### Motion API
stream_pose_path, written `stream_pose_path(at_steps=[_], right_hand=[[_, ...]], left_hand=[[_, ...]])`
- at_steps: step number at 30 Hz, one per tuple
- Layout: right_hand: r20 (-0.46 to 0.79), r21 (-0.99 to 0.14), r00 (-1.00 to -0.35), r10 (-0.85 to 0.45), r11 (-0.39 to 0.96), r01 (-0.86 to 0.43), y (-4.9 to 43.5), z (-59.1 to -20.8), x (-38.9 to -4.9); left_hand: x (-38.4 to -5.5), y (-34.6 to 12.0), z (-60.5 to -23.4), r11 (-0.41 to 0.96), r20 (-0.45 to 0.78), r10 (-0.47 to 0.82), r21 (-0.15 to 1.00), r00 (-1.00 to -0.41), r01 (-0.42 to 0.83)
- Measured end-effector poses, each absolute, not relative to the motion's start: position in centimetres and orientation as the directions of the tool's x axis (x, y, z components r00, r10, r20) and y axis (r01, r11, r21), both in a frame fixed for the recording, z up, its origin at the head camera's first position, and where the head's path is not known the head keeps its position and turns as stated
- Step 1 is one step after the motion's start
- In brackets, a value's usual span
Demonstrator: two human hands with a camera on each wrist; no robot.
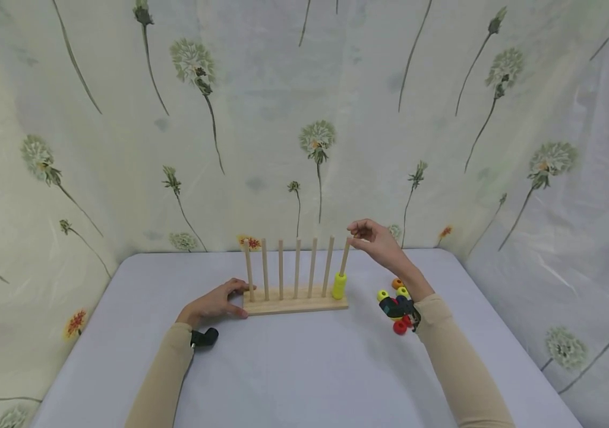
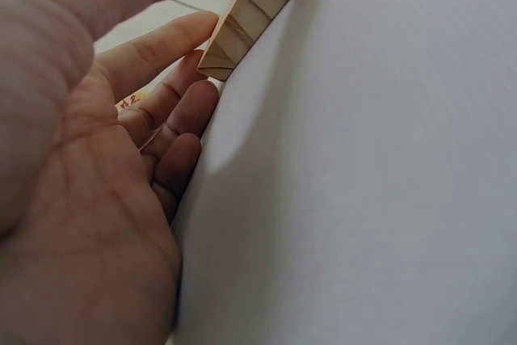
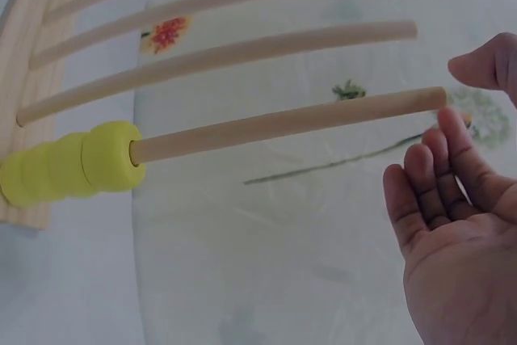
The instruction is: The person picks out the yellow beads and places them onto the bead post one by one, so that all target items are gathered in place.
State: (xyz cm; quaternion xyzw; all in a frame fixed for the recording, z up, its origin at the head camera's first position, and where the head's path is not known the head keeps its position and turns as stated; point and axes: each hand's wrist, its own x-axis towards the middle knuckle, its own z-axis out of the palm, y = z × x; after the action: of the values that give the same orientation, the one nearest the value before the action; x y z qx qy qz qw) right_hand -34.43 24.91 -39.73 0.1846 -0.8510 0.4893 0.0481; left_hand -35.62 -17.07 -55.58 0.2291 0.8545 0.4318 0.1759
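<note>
A wooden peg rack [image 1: 294, 306] with several upright pegs stands on the table. My left hand [image 1: 221, 299] holds the left end of its base, thumb at the front edge and fingers at the far side; the left wrist view shows the base's end grain [image 2: 246, 26] by the fingertips. Several yellow beads [image 3: 73, 166] are stacked at the bottom of the rightmost peg [image 3: 291, 123]. Beside that peg's top is my right hand [image 1: 381, 242], thumb and fingers apart with nothing between them. The other pegs carry no beads.
Loose beads lie in a pile right of the rack, among them a red bead [image 1: 400, 327], a yellow bead [image 1: 382, 295] and an orange bead [image 1: 397, 283]. The right wrist's camera partly hides them. A floral curtain [image 1: 261, 119] hangs behind the white table [image 1: 293, 368].
</note>
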Motion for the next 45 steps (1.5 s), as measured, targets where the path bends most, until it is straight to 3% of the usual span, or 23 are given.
stream_pose_path(at_steps=[15, 31, 38, 45], right_hand=[[0.239, -0.850, -0.937, -0.255, 0.412, -0.329, 30.3, -40.8, -34.0], [-0.007, -0.825, -0.996, -0.086, 0.563, -0.043, 40.5, -50.1, -34.6], [-0.051, -0.782, -0.998, -0.031, 0.623, 0.021, 42.3, -54.0, -35.0], [-0.095, -0.755, -0.995, -0.036, 0.654, 0.049, 42.5, -54.9, -35.4]], left_hand=[[-35.1, -16.9, -55.2, 0.521, -0.093, 0.543, 0.817, -0.835, 0.248], [-35.2, -17.0, -55.5, 0.527, -0.072, 0.541, 0.805, -0.838, 0.272], [-35.1, -17.0, -55.4, 0.521, -0.086, 0.538, 0.816, -0.839, 0.251], [-35.3, -17.1, -55.7, 0.522, -0.073, 0.550, 0.807, -0.832, 0.274]])
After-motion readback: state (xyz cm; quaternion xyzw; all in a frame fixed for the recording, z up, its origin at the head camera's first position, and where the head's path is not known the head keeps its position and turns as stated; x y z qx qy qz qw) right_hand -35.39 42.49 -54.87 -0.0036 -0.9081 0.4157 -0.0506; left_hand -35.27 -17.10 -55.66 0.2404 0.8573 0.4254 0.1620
